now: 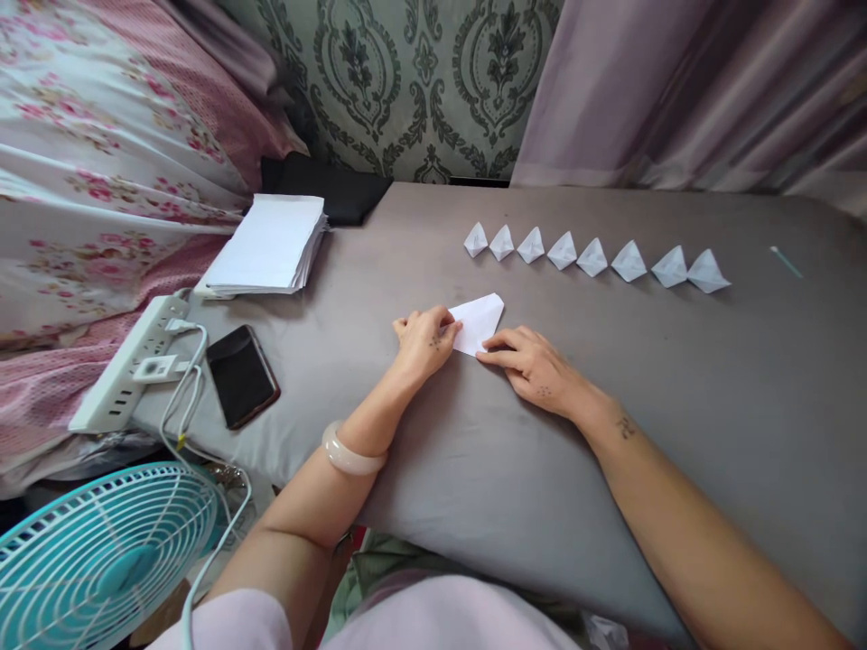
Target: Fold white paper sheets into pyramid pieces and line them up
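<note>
A white sheet of paper (478,321), folded to a pointed shape, lies on the grey cloth between my hands. My left hand (425,343) closes on its left end, thumb on top and the other fingers curled. At the paper's lower right edge, the thumb and fingertips of my right hand (535,368) grip the rim. How the paper's left end is folded is hidden under my left hand. Beyond it, several small folded paper shapes (562,251) stand in a slanting row, each with a raised point.
A stack of white paper (267,244) lies at the left, beside a black flat item (339,187). Nearer are a phone (242,376) and a power strip (128,366) with white cables. A turquoise fan (128,569) stands below the edge. A thin pale stick (786,261) lies far right.
</note>
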Tool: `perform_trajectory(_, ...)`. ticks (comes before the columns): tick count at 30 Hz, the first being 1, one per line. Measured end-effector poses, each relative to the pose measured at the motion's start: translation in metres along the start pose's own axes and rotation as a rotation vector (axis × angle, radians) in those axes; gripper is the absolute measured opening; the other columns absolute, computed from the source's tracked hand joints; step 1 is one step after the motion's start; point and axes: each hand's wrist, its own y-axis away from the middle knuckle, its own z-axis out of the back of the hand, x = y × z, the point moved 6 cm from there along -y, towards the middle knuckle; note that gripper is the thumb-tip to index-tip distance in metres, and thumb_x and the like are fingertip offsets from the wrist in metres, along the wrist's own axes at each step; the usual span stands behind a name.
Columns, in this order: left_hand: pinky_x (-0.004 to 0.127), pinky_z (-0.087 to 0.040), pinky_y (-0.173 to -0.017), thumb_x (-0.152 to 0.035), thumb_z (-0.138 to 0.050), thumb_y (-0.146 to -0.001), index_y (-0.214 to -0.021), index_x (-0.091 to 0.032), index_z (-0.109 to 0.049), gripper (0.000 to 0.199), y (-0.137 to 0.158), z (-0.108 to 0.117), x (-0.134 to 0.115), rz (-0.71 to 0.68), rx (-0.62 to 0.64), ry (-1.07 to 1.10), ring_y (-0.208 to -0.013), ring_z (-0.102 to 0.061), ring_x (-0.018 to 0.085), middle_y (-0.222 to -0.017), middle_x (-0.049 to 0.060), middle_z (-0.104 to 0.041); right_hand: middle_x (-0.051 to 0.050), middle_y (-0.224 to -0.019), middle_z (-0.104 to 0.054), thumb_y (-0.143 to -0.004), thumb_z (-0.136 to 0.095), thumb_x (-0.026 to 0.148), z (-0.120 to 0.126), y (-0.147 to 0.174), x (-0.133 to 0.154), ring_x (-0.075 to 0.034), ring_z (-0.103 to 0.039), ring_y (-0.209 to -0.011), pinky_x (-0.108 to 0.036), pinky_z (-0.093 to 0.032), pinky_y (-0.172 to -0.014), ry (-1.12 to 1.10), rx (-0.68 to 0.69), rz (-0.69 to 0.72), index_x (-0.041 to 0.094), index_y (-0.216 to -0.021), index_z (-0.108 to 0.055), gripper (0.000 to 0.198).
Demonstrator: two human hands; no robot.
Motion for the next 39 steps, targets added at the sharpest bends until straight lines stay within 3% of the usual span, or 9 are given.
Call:
perform_trajectory(16, 0.041, -0.028, -0.089, -0.033, -0.056, -0.086, -0.085, -0.02, -0.06, 0.014, -0.002, -0.002, 0.004, -0.026, -0.046, -0.089, -0.093, -0.057, 0.024, -0.089, 0.003, -0.07, -0.005, -0.115, -0.064, -0.087, -0.045, 0.006, 0.002, -0.003, 0.002, -0.02, -0.052, -0.095, -0.039, -0.044, -0.089, -0.016, -0.002, -0.014, 0.026, -0.114, -0.069, 0.041)
perform_trajectory(29, 0.042, -0.028, -0.092, -0.032, -0.056, -0.085, -0.082, -0.02, -0.061, 0.014, -0.005, -0.003, 0.007, 0.016, 0.004, -0.048, -0.093, -0.058, 0.023, -0.086, 0.003, -0.069, -0.006, -0.114, -0.065, -0.088, -0.045, 0.006, 0.002, -0.003, 0.003, -0.021, -0.054, -0.097, -0.041, -0.045, -0.089, 0.0, -0.006, -0.014, 0.026, -0.111, -0.07, 0.04)
perform_trajectory(33, 0.043, -0.028, -0.09, -0.033, -0.056, -0.085, -0.083, -0.02, -0.059, 0.014, -0.002, -0.001, 0.005, -0.006, -0.029, -0.091, -0.094, -0.057, 0.024, -0.088, 0.004, -0.069, -0.007, -0.118, -0.064, -0.087, -0.045, 0.006, 0.004, -0.006, 0.008, -0.023, -0.054, -0.113, -0.045, -0.042, -0.096, 0.046, -0.047, 0.011, 0.025, -0.106, -0.071, 0.037)
perform_trajectory(36, 0.042, -0.029, -0.088, -0.035, -0.057, -0.085, -0.087, -0.02, -0.057, 0.016, 0.0, 0.0, 0.006, -0.015, -0.055, -0.128, -0.094, -0.056, 0.025, -0.095, 0.006, -0.069, -0.008, -0.134, -0.058, -0.086, -0.043, 0.004, 0.004, -0.009, 0.01, -0.024, -0.045, -0.131, -0.049, -0.037, -0.106, 0.033, -0.051, 0.034, 0.022, -0.102, -0.07, 0.037)
perform_trajectory(39, 0.041, -0.029, -0.087, -0.037, -0.056, -0.086, -0.09, -0.02, -0.056, 0.017, 0.001, -0.001, 0.009, -0.015, -0.047, -0.131, -0.093, -0.055, 0.024, -0.097, 0.006, -0.068, -0.008, -0.14, -0.053, -0.085, -0.04, 0.002, 0.001, -0.011, 0.009, -0.022, -0.041, -0.136, -0.049, -0.035, -0.111, -0.018, -0.011, 0.014, 0.021, -0.102, -0.069, 0.039)
